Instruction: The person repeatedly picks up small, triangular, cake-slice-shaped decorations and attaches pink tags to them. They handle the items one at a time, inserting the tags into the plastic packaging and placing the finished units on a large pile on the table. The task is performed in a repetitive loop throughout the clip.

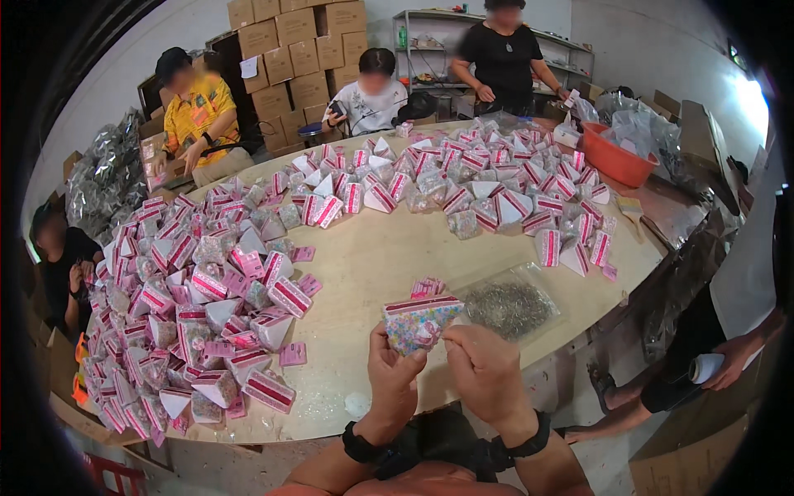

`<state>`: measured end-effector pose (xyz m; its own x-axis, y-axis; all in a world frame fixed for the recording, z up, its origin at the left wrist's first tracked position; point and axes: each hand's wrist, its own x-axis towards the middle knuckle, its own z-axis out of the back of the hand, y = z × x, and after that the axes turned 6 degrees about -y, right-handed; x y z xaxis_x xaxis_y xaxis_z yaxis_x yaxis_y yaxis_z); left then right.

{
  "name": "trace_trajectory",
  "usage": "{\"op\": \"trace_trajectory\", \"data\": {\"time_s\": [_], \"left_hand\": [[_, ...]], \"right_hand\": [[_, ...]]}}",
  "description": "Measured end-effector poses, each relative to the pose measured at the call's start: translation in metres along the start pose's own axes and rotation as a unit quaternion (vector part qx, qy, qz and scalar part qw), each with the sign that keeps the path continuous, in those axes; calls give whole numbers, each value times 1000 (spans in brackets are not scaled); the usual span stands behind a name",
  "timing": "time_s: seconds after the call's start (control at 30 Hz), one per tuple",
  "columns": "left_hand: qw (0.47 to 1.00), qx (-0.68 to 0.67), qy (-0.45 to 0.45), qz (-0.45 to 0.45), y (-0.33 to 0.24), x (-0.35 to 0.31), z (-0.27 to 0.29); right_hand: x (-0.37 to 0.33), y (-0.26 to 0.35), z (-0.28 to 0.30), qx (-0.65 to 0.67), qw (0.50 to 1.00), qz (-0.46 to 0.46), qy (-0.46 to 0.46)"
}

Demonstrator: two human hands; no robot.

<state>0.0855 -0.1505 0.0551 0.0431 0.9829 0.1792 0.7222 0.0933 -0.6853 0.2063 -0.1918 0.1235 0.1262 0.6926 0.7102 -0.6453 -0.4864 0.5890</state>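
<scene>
Near the table's front edge, my left hand (392, 382) grips a wedge-shaped packet (420, 322) from below. The packet has a white and dark-pink band along its top and pastel bead-like bits showing through clear wrap. Against its right side my right hand (486, 364) is closed, thumb and fingers pressed together. Whatever that hand pinches is hidden by the fingers. Just beyond the packet lie small pink cards (428, 286). A clear plastic bag (511, 302) of dark, thin, wiry pieces rests flat to the right of them.
Similar packets (203, 289) heap up on the left, and more packets (496, 178) spread across the back. An orange basin (619, 157) with plastic bags and a brush (630, 208) are at right. Several people surround the table (356, 273); cartons (302, 58) stack behind.
</scene>
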Motion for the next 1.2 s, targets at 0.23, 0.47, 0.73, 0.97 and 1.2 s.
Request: {"op": "trace_trajectory", "data": {"time_s": [0.23, 0.47, 0.73, 0.97, 1.2], "left_hand": [[999, 32, -18, -14, 2, -4, 0], [998, 49, -13, -22, 1, -8, -6], [989, 123, 3, -87, 1, -10, -4], [982, 148, -5, -119, 3, -12, -8], [974, 192, -2, -122, 2, -15, -7]], "right_hand": [[-3, 1, 1, -11, 1000, 5, 2], [-5, 1, 5, -34, 999, 25, 6], [-12, -1, 6, -84, 994, 64, -3], [-15, -4, 8, -86, 994, 66, -8], [-22, -10, 6, -115, 991, 72, -9]]}}
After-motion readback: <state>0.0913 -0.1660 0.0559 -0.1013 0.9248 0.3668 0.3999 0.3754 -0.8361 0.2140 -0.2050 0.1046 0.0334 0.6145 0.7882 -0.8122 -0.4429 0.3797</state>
